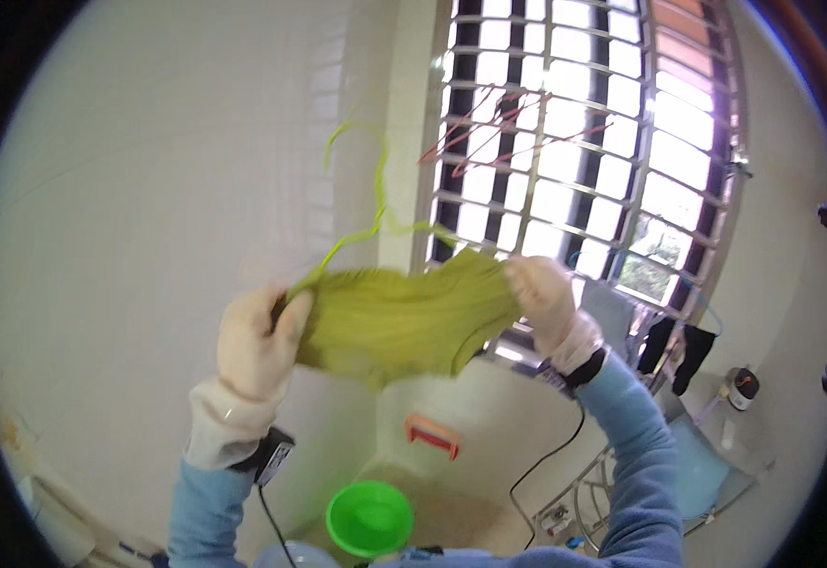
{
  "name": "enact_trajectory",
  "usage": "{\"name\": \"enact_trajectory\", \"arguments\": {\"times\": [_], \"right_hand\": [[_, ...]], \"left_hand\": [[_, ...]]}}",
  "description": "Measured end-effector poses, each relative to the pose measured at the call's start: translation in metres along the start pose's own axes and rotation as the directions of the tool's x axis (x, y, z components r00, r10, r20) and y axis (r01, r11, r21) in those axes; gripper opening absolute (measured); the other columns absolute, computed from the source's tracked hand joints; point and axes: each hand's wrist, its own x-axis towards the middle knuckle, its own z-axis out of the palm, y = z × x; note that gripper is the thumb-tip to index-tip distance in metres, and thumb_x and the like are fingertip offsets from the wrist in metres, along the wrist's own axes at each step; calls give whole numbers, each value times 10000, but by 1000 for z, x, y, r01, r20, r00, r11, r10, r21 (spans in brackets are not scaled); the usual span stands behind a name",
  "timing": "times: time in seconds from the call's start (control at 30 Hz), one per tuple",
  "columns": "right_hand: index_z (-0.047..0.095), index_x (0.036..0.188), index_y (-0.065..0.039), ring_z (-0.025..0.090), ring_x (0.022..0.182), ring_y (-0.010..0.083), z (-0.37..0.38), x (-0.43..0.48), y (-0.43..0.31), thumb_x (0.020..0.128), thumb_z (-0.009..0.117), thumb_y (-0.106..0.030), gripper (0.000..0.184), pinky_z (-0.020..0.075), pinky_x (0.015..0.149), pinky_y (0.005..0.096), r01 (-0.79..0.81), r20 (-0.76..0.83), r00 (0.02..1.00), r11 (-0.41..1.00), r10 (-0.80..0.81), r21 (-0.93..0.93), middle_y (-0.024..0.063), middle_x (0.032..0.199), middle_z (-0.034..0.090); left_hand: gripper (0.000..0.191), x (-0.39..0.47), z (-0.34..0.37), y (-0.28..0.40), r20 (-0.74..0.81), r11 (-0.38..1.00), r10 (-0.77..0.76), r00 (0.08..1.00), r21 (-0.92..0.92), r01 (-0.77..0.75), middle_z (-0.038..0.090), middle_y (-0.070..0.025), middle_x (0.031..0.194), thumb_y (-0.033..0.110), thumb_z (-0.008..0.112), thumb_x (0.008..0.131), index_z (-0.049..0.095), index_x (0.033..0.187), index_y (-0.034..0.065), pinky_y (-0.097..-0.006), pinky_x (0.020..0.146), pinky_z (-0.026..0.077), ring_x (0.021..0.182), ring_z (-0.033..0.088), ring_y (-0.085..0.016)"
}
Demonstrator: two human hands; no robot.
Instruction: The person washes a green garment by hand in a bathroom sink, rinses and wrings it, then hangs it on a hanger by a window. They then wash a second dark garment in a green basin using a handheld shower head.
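Observation:
A yellow-green cloth garment (406, 319) is stretched out in front of me between both gloved hands. My left hand (257, 344) pinches its left end, thumb over the fabric. At the other end, my right hand (544, 302) grips the garment's upper right corner; that hand is slightly blurred. Above the cloth rises a bright yellow-green wire hanger (381, 206) with its hook at the top. The hanger's arms run down to the garment's upper edge, and its lower part is hidden by the cloth.
Several red hangers (505, 131) hang at the barred window (569, 177). Below sit a green basin (369, 518) and an orange-red plastic item (433, 435). Dark socks (690, 355) hang at right above a metal rack (598, 490) holding a light-blue basin (697, 468). Cables trail from both wrists.

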Motion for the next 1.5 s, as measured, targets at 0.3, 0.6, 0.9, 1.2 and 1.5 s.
{"name": "enact_trajectory", "arguments": {"times": [0.3, 0.6, 0.9, 1.2, 1.5], "right_hand": [[634, 1171, -37, 605, 1051, 217, -77, 89, 16, 965, 544, -295, 343, 473, 934, 345, -115, 198, 976, 988, 91, 108, 123, 1168, 639], [610, 1210, -58, 624, 1062, 293, -125, 213, 145, 926, 588, -408, 451, 481, 939, 391, -183, 37, 954, 673, 298, -716, 139, 1169, 653], [677, 1045, -86, 663, 967, 307, -72, 239, 194, 926, 557, -202, 204, 520, 841, 425, -50, 194, 814, 399, 547, -916, 120, 991, 696], [688, 1045, -77, 671, 879, 313, -116, 279, 217, 922, 622, -287, 253, 522, 766, 396, -72, 66, 968, 514, 243, -855, 129, 959, 705], [735, 958, -50, 598, 624, 143, -265, 195, 229, 886, 678, -233, 205, 495, 585, 332, -487, -42, 767, 538, 641, -688, 60, 708, 665]], "left_hand": [[97, -24, -25, -62, -112, 987, -160, 981, -16, 160, 599, -76, 724, 103, 674, 883, 670, 881, 5, -305, 651, 454, 688, 558, -184], [66, -15, -20, -63, -110, 944, 179, 978, 299, -139, 545, -69, 670, 14, 686, 804, 622, 805, 29, -314, 606, 408, 635, 507, -216], [72, -12, 12, -91, -125, 979, 65, 990, 199, -39, 548, -80, 719, 10, 696, 788, 629, 807, 26, -351, 633, 402, 691, 513, -244], [41, -8, 42, -117, -95, 960, 94, 991, 274, -65, 583, -78, 769, 32, 665, 816, 653, 854, 23, -338, 669, 420, 733, 534, -237], [114, 12, 65, -152, -85, 997, 55, 995, 54, -50, 539, -52, 751, 110, 621, 895, 644, 852, 6, -297, 659, 383, 711, 484, -176]]}}
